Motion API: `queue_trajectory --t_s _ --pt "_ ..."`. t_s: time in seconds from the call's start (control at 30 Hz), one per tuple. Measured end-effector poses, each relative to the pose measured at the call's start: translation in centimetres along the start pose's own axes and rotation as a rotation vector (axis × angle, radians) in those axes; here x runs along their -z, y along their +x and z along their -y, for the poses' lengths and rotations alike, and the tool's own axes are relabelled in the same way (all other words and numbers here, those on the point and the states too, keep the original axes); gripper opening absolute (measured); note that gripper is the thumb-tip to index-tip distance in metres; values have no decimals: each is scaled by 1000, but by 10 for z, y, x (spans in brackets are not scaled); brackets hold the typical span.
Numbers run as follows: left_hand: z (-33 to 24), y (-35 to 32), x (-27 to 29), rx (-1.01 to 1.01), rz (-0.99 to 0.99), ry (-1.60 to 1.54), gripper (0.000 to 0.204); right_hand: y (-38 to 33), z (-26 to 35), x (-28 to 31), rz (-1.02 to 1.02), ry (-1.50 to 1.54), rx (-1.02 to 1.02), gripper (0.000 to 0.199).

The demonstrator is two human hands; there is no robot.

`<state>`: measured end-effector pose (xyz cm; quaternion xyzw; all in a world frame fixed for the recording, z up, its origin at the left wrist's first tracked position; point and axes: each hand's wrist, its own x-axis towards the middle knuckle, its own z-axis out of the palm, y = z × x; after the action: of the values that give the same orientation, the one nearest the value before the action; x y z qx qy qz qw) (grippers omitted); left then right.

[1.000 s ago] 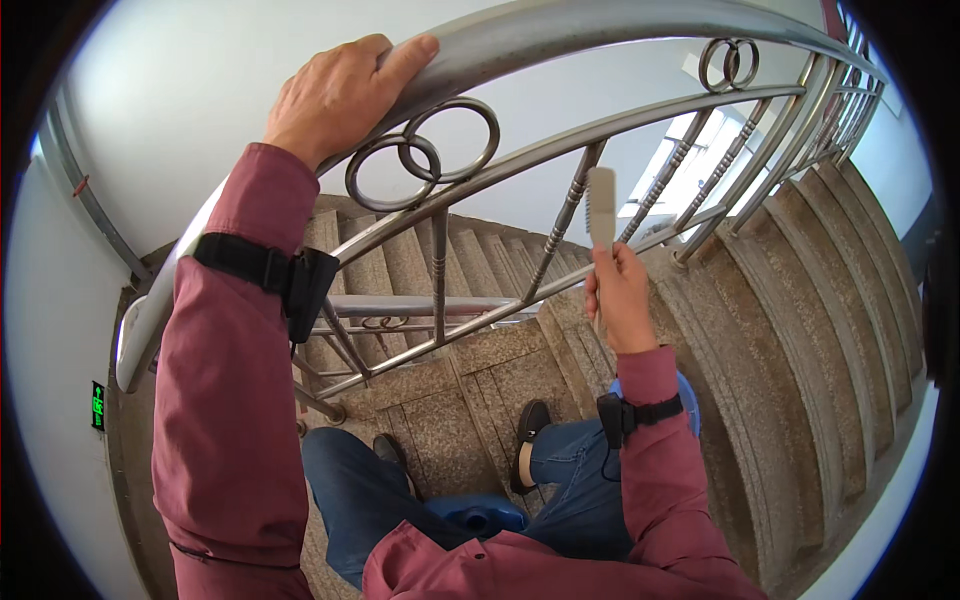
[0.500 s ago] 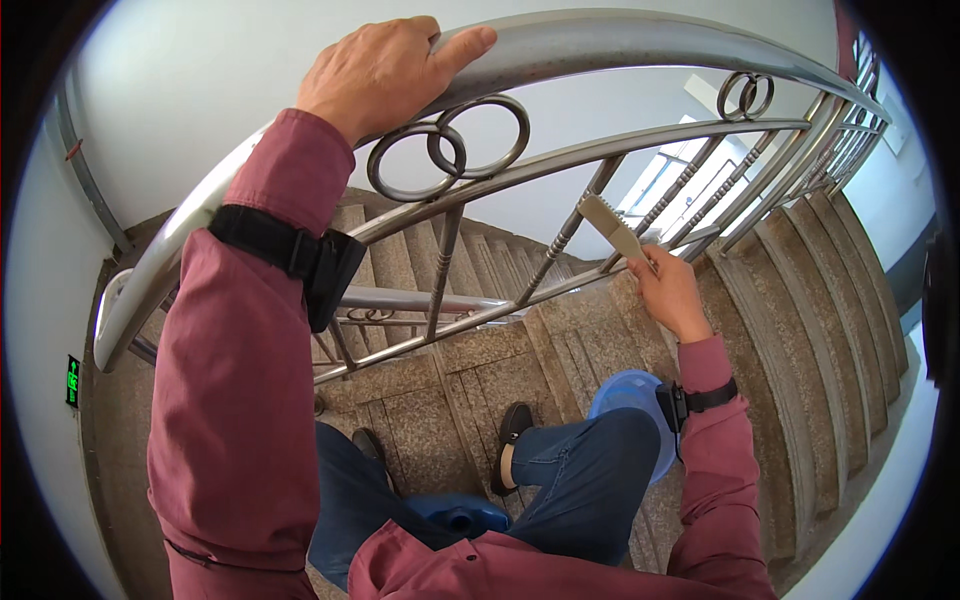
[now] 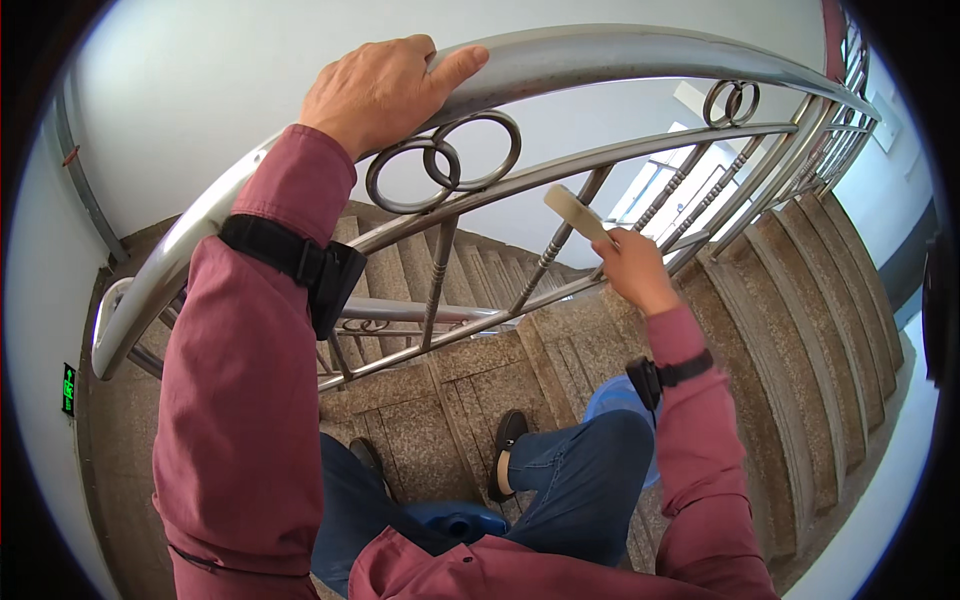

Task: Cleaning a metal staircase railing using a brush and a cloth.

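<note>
My left hand (image 3: 378, 95) rests over the thick steel handrail (image 3: 610, 50), fingers curled across its top and thumb along it. The fingers' far ends are hidden behind the rail. Just below are two interlocked metal rings (image 3: 440, 162). In my right hand (image 3: 636, 270) is a beige brush (image 3: 572, 210), gripped by its handle end. Its flat head points up and left, close to a slanted baluster (image 3: 548, 262) under the lower rail (image 3: 600, 155). Whether the brush touches the baluster I cannot tell.
Speckled stone steps (image 3: 800, 300) rise at the right, and others descend beyond the railing. A blue basin (image 3: 606, 398) stands beside my right knee. Between my legs sits a blue plastic object (image 3: 455, 516), partly hidden. A green lit sign (image 3: 68, 390) hangs on the left wall.
My right hand has moved left and slightly up with the brush, bringing its head nearer the baluster. My left hand keeps its hold on the handrail. The view has shifted slightly.
</note>
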<state>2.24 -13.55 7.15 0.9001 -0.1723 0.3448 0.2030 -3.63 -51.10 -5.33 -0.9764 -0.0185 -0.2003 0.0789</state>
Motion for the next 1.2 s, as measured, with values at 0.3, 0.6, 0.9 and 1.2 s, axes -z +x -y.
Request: queue_trajectory --t_s 0.3,0.6,0.9,1.2 --pt "0 1 5 5 -3 12 84 -6 -11 18 84 115 -55 32" --pt "-1 1 3 0 -6 -1 83 27 12 2 89 52 -44 37" --pt "-7 -2 10 49 31 11 81 -6 -19 26 96 112 -44 28" --pt "-8 -2 12 46 34 -5 80 29 17 10 114 115 -101 36"
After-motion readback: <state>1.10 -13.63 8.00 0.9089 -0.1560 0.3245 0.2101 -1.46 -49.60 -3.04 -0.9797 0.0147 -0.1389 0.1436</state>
